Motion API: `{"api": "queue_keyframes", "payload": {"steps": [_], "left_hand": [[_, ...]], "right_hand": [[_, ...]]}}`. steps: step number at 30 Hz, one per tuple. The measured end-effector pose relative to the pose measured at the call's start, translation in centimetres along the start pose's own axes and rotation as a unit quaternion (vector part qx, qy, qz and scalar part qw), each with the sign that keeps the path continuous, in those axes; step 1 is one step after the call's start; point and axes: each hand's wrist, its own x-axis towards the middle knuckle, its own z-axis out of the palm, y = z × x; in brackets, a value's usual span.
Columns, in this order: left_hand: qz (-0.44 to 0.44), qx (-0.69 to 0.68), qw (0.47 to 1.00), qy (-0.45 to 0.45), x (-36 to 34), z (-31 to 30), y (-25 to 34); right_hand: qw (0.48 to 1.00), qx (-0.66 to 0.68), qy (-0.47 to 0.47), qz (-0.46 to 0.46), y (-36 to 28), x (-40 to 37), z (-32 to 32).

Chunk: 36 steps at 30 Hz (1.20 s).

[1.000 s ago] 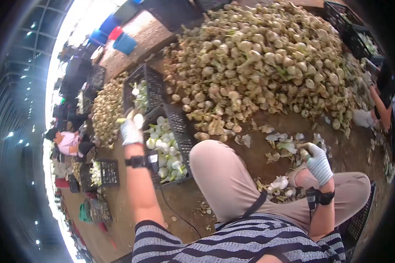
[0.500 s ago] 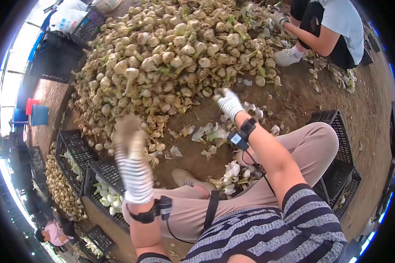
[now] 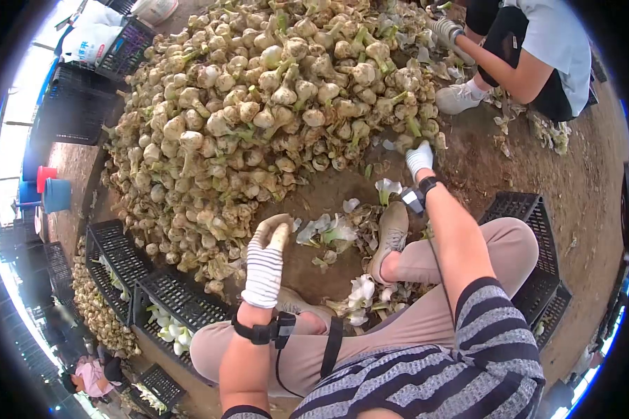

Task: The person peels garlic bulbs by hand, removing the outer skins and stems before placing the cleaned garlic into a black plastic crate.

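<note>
Brownish, green-stalked garlic bulbs (image 3: 258, 115), heaped

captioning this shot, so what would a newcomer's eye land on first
Probably the huge heap of garlic bulbs across the upper middle. Next come the striped-gloved left hand, by the heap's lower edge, and the gloved right hand, at its lower right edge.

The seated person's gloved left hand (image 3: 265, 261) is positioned just left of frame centre, fingers bent rightward, grip hidden. The left forearm (image 3: 245, 363) stands near vertical beneath. The right forearm (image 3: 458, 241) slants up-left; the gloved right hand (image 3: 419, 159) reaches upward, right of centre, fingertips indistinct.
</note>
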Motion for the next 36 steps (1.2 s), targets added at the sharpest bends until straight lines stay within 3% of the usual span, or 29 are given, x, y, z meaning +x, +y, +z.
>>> {"api": "queue_keyframes", "payload": {"steps": [2,3,4,5,6,8,9,11,12,14,16,21,22,25,29,30,31,32,33,34,35,36], "left_hand": [[0.01,-0.006,1.0,-0.011,0.6,0.8,0.0],[0.015,-0.011,1.0,-0.021,0.9,1.2,-0.3],[0.037,-0.038,0.998,-0.026,1.4,1.7,-1.0],[0.046,-0.033,0.998,-0.031,2.0,2.2,-1.8],[0.055,-0.026,0.997,-0.037,2.6,2.3,-2.6],[0.018,-0.077,0.995,-0.06,3.2,2.6,-3.4],[-0.043,-0.16,0.985,-0.053,1.1,3.5,-0.3],[0.019,-0.109,0.991,-0.068,-0.7,2.8,1.6],[0.047,-0.084,0.993,-0.07,-1.6,2.4,2.4],[0.075,-0.055,0.994,-0.053,-2.8,1.5,2.7],[0.098,-0.035,0.994,-0.042,-3.3,0.7,2.0],[0.075,-0.013,0.997,-0.021,-4.4,-1.5,0.5],[0.069,-0.001,0.998,-0.006,-4.4,-1.9,0.2],[0.077,0.006,0.997,0.005,-4.7,-2.1,-0.1],[0.058,0.009,0.998,-0.009,-3.9,-2.3,-0.3],[0.046,0.001,0.999,-0.013,-3.5,-2.1,-0.2],[0.037,-0.014,0.999,-0.001,-3.1,-1.8,0.1],[0.031,-0.038,0.999,-0.013,-2.8,-1.6,0.5],[0.048,-0.063,0.996,-0.028,-2.2,-1.3,0.2],[0.064,-0.084,0.993,-0.043,-1.4,-0.9,-0.3],[0.136,-0.038,0.988,-0.059,-0.6,-0.3,-0.9],[0.208,0.01,0.975,-0.071,0.1,0.4,-1.1]], "right_hand": [[0.991,0.128,0.001,0.039,1.1,-1.9,3.5],[0.956,0.293,-0.003,0.027,-0.5,-4.8,3.5],[0.89,0.437,-0.068,0.11,-3.9,-8.7,2.2],[0.863,0.473,-0.14,0.114,-5.9,-11.8,1.1],[0.854,0.491,-0.141,0.101,-8.7,-15.1,-0.1],[0.866,0.466,-0.176,0.039,-10.5,-18.7,-0.9],[0.868,0.468,-0.168,0.023,-10.4,-19.3,-0.5],[0.884,0.441,-0.153,0.032,-8.2,-18.6,0.9],[0.935,0.35,-0.059,-0.022,-5.4,-17.2,3.1],[0.986,0.16,-0.036,0.034,-0.9,-13.7,4.5],[0.993,0.031,-0.039,0.111,-2.1,-14.1,0.5],[0.999,0.038,0.024,0.029,-3.3,-12.4,0.3],[0.999,0.035,0.022,0.028,-4.2,-12.1,-0.6],[0.951,-0.236,-0.154,-0.126,-6.4,-10.2,-1.3],[0.943,-0.252,-0.157,-0.152,-6.2,-8.6,-0.5],[0.97,-0.165,-0.12,-0.134,-5.5,-8.6,0.7],[0.984,0.07,-0.161,-0.011,-6.9,-10.3,-0.3],[0.928,0.3,-0.192,0.108,-8.7,-12.6,-1.5],[0.847,0.445,-0.263,0.12,-7.8,-12.6,0.4],[0.673,0.628,-0.358,0.157,-9.8,-15.0,-1.1],[0.524,0.653,-0.537,0.102,-9.7,-15.5,-1.1],[0.49,0.668,-0.519,0.21,-11.4,-18.5,-3.1]]}}
